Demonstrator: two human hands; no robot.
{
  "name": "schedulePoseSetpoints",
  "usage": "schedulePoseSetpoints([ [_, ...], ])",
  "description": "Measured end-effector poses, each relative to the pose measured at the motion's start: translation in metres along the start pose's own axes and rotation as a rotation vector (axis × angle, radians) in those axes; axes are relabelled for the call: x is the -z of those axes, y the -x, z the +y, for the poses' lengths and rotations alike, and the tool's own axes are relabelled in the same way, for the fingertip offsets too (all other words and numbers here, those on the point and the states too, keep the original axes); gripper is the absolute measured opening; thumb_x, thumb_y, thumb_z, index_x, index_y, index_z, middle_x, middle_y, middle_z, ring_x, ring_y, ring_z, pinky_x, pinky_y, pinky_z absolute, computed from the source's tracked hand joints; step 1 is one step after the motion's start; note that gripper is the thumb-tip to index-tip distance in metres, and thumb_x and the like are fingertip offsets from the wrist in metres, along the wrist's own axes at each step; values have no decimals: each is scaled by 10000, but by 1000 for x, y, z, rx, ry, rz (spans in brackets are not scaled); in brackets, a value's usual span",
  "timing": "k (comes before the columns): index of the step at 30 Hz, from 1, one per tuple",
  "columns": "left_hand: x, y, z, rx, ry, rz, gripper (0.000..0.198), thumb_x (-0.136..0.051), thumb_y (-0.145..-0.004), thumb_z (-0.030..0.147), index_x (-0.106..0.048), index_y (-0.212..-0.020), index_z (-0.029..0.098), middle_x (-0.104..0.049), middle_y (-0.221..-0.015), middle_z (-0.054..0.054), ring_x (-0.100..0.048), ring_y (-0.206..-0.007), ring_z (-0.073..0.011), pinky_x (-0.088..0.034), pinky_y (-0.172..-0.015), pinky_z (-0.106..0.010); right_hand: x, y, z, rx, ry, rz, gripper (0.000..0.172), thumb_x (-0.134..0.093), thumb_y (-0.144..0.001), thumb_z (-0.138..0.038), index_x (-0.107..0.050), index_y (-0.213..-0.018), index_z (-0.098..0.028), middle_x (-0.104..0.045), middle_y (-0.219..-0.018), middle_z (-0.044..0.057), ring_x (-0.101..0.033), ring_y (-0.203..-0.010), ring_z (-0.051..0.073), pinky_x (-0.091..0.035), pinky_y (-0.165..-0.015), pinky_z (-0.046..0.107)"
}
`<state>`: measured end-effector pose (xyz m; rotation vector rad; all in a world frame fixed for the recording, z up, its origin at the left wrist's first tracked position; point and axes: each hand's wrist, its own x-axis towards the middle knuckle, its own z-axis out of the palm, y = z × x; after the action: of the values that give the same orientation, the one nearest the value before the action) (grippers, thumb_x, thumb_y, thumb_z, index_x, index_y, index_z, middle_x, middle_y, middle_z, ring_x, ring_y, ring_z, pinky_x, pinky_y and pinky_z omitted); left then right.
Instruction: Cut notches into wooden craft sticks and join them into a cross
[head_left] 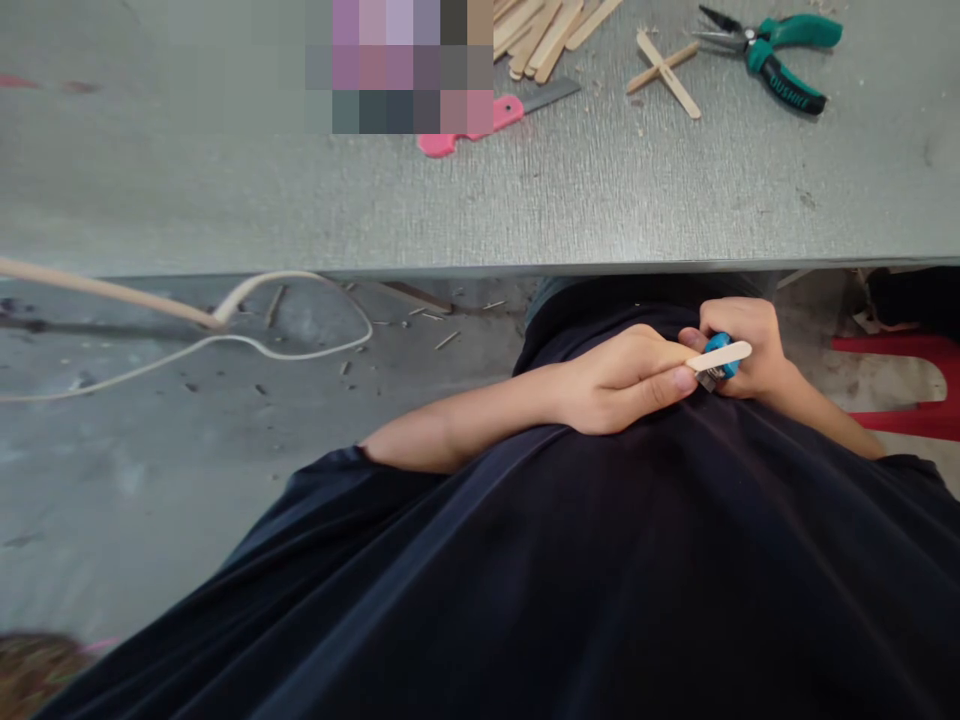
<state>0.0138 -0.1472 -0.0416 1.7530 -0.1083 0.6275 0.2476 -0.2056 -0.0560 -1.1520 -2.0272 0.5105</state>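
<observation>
My left hand (626, 380) is closed, with thumb and fingers pinching one end of a wooden craft stick (726, 355). The stick's rounded free end points right, across my right hand (754, 335). That hand is wrapped round a small blue tool with a metal head (706, 378); most of it is hidden by the stick and my fingers, so its exact kind is unclear. The metal head lies just under the stick, close to my left thumb tip. Both hands are together in front of my dark shirt, below the table's front edge.
On the grey table (225, 200) lie green-and-black pliers (776, 55), two crossed craft sticks (664, 72), a pile of sticks (544, 35) and a pink-handled blade (506, 115). A pale cable (292, 353) loops at left. A red stool (900, 345) stands at right.
</observation>
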Motion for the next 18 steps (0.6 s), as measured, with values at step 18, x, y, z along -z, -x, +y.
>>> schedulePoseSetpoints([
  [18,-6,0,7,62,-178,51,547,-360,-1314,631,-472,-905,286,-398,-666,87,-340,-532,-130,-308,-578,-345,-2,-7,-9,-48,-56,-46,653,-679,-1150,-589,-285,-714,-304,-292,-591,-60,-266,-525,146,-232,-570,396],
])
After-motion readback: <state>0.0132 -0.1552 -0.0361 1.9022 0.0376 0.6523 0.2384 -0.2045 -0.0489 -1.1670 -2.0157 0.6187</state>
